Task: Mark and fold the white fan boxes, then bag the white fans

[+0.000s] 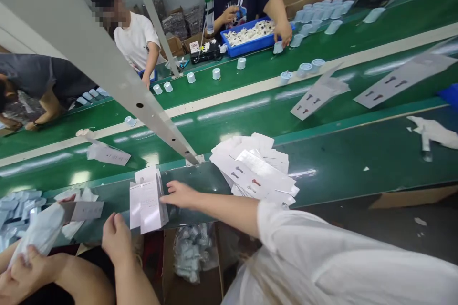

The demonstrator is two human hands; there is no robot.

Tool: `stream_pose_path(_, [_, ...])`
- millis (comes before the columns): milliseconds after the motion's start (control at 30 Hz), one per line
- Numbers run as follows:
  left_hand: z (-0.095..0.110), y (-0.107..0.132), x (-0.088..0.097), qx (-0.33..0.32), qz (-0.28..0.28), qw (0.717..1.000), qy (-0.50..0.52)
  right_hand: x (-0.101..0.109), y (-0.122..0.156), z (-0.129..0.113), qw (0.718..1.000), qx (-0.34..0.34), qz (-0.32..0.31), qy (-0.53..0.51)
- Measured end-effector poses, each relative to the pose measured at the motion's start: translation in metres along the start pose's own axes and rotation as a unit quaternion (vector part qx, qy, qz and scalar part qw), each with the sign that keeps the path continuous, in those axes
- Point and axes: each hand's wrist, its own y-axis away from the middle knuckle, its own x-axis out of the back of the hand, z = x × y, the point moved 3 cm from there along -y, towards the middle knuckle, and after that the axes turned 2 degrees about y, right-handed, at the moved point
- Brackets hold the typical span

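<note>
My right hand (182,195) reaches over the dark ledge, fingers stretched out and apart, at the right edge of a stack of white printed cards (150,205). Whether the fingertips touch the stack I cannot tell. My left hand (116,238) is just below and left of that stack, fingers curled together, with nothing visible in it. To the right of my right hand, a fanned pile of flat white cartons (250,167) carries small pictures of key-shaped items.
Along the green conveyor belt (214,124) stand several light-blue cups (216,74) and folded white cartons (318,95). A slanting metal post (143,105) crosses my view. Co-workers sit opposite, one beside a blue tray (232,50). At left, a neighbour's hands hold a white packet (43,228).
</note>
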Motion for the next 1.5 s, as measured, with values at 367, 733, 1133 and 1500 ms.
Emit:
stream_pose_path(367, [0.194,0.119,-0.299,-0.205,-0.328,0.908,-0.161,0.242,0.166,0.033,0.834,-0.209,0.245,0.449])
stream_pose_path(733, [0.223,0.174,-0.194,-0.409,-0.194,0.892,-0.009,0.261,0.190,-0.006,0.981,-0.085,0.148,0.090])
stream_pose_path(1133, [0.248,0.227,-0.117,-0.173,-0.298,0.912,0.223,0.244,0.305,-0.094,0.911,0.301,0.115,0.257])
stream_pose_path(1500, [0.272,0.271,-0.118,-0.454,0.023,0.889,0.055,0.190,0.280,-0.078,0.941,0.210,0.014,0.264])
